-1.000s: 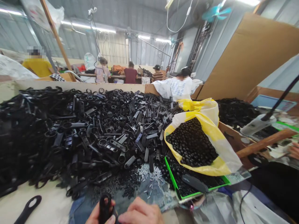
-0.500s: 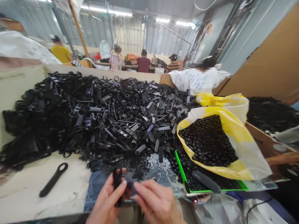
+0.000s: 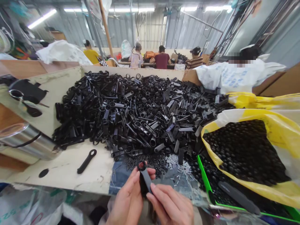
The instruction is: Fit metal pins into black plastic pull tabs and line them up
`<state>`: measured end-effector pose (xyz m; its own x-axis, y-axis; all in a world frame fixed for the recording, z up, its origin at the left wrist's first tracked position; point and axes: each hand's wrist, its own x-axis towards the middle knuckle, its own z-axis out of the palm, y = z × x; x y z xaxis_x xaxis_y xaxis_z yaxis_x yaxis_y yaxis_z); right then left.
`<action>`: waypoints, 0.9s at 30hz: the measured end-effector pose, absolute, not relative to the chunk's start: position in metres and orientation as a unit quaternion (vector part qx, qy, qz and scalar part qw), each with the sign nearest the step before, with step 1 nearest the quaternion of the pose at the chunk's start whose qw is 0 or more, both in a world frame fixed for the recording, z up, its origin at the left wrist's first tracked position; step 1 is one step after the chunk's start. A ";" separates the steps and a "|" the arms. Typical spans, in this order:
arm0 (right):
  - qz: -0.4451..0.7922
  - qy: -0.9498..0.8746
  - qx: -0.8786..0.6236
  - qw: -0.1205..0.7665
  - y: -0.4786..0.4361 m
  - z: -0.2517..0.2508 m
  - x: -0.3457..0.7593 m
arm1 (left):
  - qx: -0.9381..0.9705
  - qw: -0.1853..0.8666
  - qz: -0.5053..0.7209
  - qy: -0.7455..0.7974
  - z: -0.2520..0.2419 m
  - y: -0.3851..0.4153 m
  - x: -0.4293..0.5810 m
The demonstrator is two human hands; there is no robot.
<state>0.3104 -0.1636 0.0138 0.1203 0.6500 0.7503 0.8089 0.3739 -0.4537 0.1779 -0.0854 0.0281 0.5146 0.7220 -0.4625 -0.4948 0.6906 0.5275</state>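
Note:
Near the table's front edge, my left hand (image 3: 132,193) is closed around a black plastic handle (image 3: 146,178) with a ring at its upper end. The ring points away from me, and a flat grey-black face is turned up. My right hand (image 3: 170,198) pinches the lower end of that flat face between thumb and fingers. Whether the flat face is a separate strip I cannot tell. Small metal pins (image 3: 179,165) and tiny black pieces (image 3: 150,164) lie just beyond my hands. Another black handle (image 3: 86,161) rests alone to the left.
A large heap of black plastic parts (image 3: 131,115) fills the table behind. At right, a yellow-white sack (image 3: 220,156) of black beads stands by a green-edged tray (image 3: 204,175) with a dark handle across it. A metal cylinder (image 3: 28,140) is at left. Several people sit farther back.
The view has swung left, bringing the metal cylinder into sight. My right hand's blurred dark piece was beside the left hand's part; now my right fingers are against the handle, whose flat face shows.

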 end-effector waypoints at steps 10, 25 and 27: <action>-0.090 -0.663 -0.548 0.502 -0.160 0.004 0.306 | 0.176 0.864 0.345 0.322 0.031 -0.090 0.178; -0.089 -0.662 -0.573 0.475 -0.153 -0.002 0.295 | 0.279 0.780 0.369 0.421 0.023 -0.093 0.184; -0.055 -0.667 -0.569 0.477 -0.157 0.003 0.299 | 0.317 0.759 0.359 0.442 0.018 -0.093 0.181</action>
<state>0.2989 -0.1572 0.0028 0.1037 0.7074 0.6992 0.8123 0.3454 -0.4700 0.1807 -0.0930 0.0180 0.3517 0.8250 -0.4425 -0.2651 0.5411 0.7981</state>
